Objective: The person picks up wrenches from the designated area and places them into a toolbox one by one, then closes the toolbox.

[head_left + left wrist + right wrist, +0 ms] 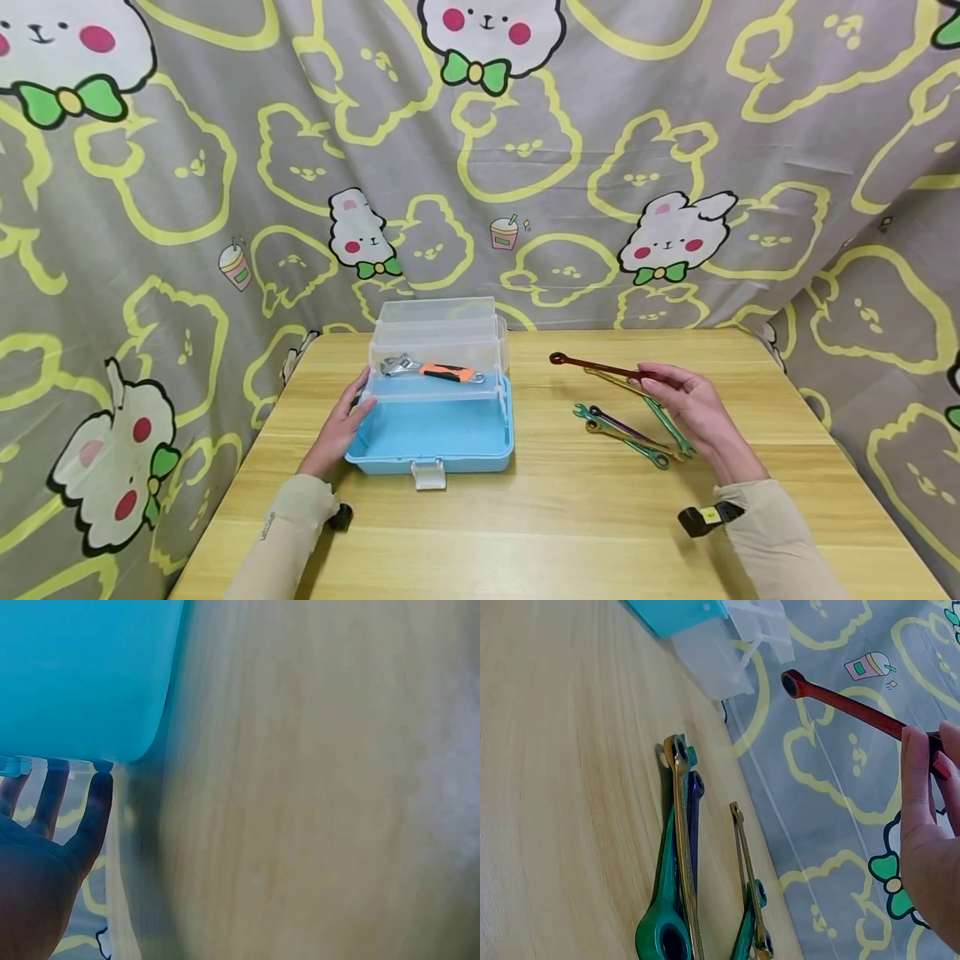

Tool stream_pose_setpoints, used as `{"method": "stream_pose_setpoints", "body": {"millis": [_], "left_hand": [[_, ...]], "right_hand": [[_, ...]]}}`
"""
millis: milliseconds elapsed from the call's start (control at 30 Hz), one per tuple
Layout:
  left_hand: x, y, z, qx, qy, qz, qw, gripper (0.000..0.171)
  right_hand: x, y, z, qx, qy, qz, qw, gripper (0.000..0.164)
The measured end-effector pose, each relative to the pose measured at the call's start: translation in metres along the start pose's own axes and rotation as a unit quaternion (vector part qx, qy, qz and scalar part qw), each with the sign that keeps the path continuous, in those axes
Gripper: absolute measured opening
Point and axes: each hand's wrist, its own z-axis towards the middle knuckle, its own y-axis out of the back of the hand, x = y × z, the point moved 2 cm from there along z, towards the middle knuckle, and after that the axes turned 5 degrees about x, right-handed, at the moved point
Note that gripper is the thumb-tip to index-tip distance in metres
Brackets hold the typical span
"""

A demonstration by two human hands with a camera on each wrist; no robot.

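Wrench [600, 367], red, one end in pinching right grip [693, 406], other free, left grip [339, 431] against toolbox [431, 429], hold unclear.

Is a pale yellow-brown wooden table [480, 533], with streaks of grain running from left to right. Carries on its left half, toward the back, a light-blue toolbox [476, 465], upright and open, with a whitish latch [430, 477] at the front. Bears, apart from this and farther right, two loose groups of wrenches: nearer the front, a green wrench [662, 894], a gold wrench [681, 840] across it and a purple wrench [694, 817] just beside; behind these, a second gold wrench [748, 862] and a second green wrench [666, 422], crossed.
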Motion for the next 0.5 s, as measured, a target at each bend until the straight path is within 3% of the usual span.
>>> {"method": "stream_pose_setpoints", "body": {"millis": [300,500], "left_hand": [[0.003,0.0,0.0,-0.001,-0.012,0.006,0.9999,0.066],[0.004,0.0,0.001,0.0,-0.012,0.005,0.9999,0.065]], "right_hand": [[0.0,-0.008,0.0,-0.004,0.0,-0.002,1.0,0.029],[0.0,-0.016,0.001,0.016,0.005,0.021,1.0,0.032]]}}
